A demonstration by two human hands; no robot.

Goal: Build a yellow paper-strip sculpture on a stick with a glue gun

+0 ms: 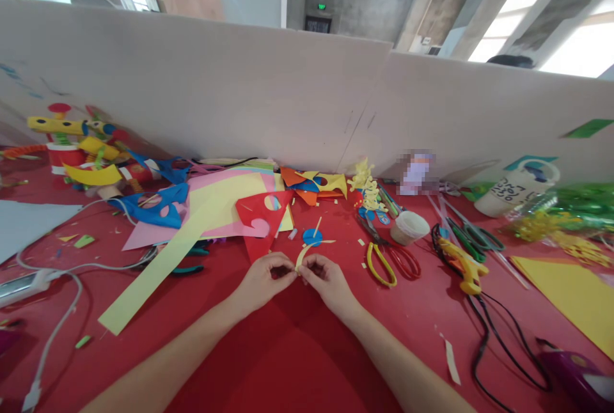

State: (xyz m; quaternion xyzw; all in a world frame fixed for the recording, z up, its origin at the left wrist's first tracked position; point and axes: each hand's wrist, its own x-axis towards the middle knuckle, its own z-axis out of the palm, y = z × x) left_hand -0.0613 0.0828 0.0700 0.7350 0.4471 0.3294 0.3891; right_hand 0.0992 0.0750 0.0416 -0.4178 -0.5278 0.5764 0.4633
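Note:
Both of my hands meet over the red table, fingertips nearly touching. My left hand [268,280] pinches the lower end of a thin pale yellow paper strip [303,252]. On the other side, my right hand [327,279] is closed on the same strip, whose curved ends rise above the fingers. Just beyond lies a blue disc [312,238] with a small stick on it. A red paper mask [261,218] rests behind my left hand, on yellow and pink sheets.
Yellow-handled scissors [382,266], red-handled scissors, a paper cup [409,227] and a yellow glue gun [461,264] with a black cord lie right. Left are a long pale strip [153,279], blue masks, a white cable and paper figures. A white partition [215,87] stands behind.

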